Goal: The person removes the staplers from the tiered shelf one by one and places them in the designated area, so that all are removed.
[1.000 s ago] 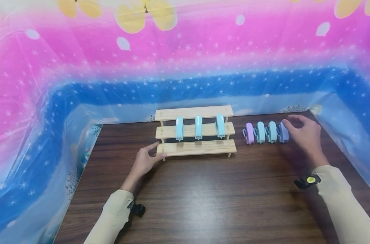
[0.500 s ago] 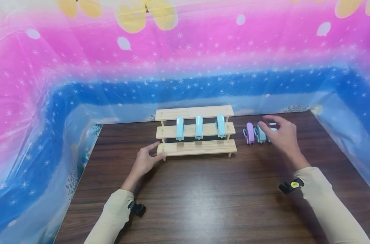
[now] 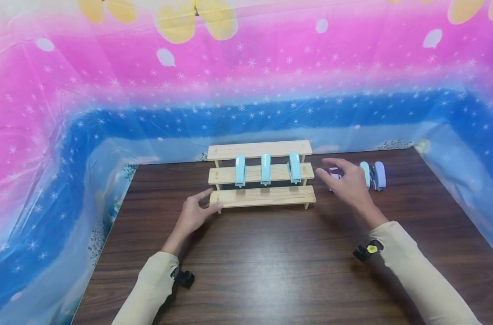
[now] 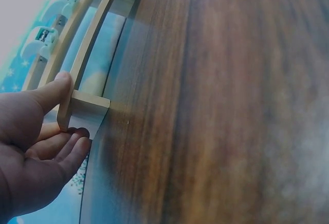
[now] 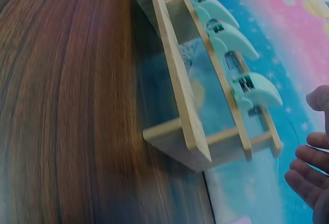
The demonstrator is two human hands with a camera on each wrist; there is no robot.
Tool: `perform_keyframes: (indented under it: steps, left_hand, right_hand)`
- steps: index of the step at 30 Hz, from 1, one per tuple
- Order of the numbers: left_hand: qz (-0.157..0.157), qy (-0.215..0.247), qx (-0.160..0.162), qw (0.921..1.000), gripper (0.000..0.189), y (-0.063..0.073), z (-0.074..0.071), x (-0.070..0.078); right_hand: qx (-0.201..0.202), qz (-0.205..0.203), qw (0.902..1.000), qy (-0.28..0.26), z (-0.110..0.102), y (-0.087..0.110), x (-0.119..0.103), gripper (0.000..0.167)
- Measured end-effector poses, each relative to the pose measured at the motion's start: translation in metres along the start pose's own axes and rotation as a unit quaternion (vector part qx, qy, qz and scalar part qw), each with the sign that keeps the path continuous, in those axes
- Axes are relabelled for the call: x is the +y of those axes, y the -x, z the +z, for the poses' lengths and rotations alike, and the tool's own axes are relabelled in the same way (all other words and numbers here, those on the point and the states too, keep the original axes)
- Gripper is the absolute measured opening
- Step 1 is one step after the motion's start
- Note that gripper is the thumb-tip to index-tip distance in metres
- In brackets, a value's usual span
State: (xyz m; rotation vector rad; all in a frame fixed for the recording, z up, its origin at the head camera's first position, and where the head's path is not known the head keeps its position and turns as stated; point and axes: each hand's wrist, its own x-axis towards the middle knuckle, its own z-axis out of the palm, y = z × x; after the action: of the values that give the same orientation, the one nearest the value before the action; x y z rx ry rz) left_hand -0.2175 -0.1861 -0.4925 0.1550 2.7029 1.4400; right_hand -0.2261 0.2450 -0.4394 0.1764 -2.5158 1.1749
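Note:
In the head view my left hand (image 3: 193, 214) grips the left end of the lowest board of a three-step wooden rack (image 3: 267, 196), thumb on top and fingers below. Three teal stapler-shaped gadgets (image 3: 265, 169) stand upright along its middle step. My right hand (image 3: 349, 185) hovers just right of the rack, its thumb and fingers apart. Nothing shows between those fingers (image 5: 303, 180) in the right wrist view. Beyond this hand are a mostly hidden purple gadget (image 3: 333, 175), a partly hidden mint gadget (image 3: 365, 170) and a lavender gadget (image 3: 379, 176).
The rack and the row of gadgets stand toward the back of a dark wood-grain table (image 3: 254, 271). A printed pink and blue cloth (image 3: 230, 90) hangs behind and along both sides.
My right hand has moved left along the gadget row, from the lavender end to the purple end, uncovering the lavender one. The left hand and the rack have stayed put.

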Motion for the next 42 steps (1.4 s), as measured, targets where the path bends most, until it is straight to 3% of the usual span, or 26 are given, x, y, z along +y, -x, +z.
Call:
perform_keyframes:
  steps: [17, 26, 42]
  left_hand:
    - [-0.009, 0.009, -0.002, 0.9999, 0.069, 0.001, 0.000, 0.002]
    - [-0.007, 0.009, -0.002, 0.9999, 0.069, 0.001, -0.001, 0.001]
    - [-0.012, 0.008, 0.001, 0.9999, 0.067, 0.000, 0.000, 0.001]
  right_hand:
    - [-0.041, -0.028, 0.9988, 0.002, 0.036, -0.001, -0.013, 0.055]
    - [-0.047, 0.009, 0.9986, -0.024, 0.051, -0.003, -0.018, 0.059]
    - [-0.045, 0.041, 0.9980, 0.020, 0.056, -0.008, -0.024, 0.071]
